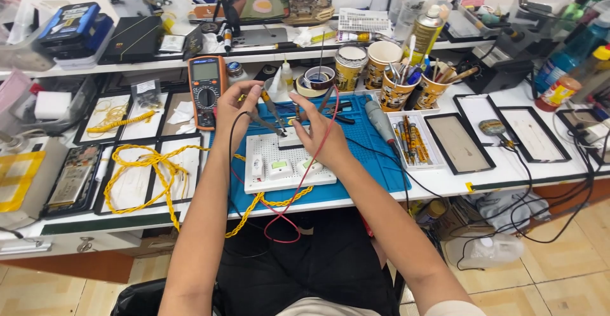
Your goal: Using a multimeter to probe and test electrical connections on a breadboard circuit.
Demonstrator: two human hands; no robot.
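My left hand (234, 114) grips a black multimeter probe (267, 125) whose tip points down at a small part (290, 139) on a white perforated board (286, 163). My right hand (316, 133) holds the red-wired probe (325, 100) over the same part. Black and red leads (279, 217) loop off the desk edge toward my lap. The board rests on a blue work mat (375, 157). An orange multimeter (206, 90) stands left of my left hand.
A yellow braided cable (143, 163) snakes over black-framed trays at left. Paper cups of tools (397, 81), a tape roll (318, 77) and a spray can (424, 33) stand behind the mat. A phone (257, 2) sits on the shelf; more trays lie right.
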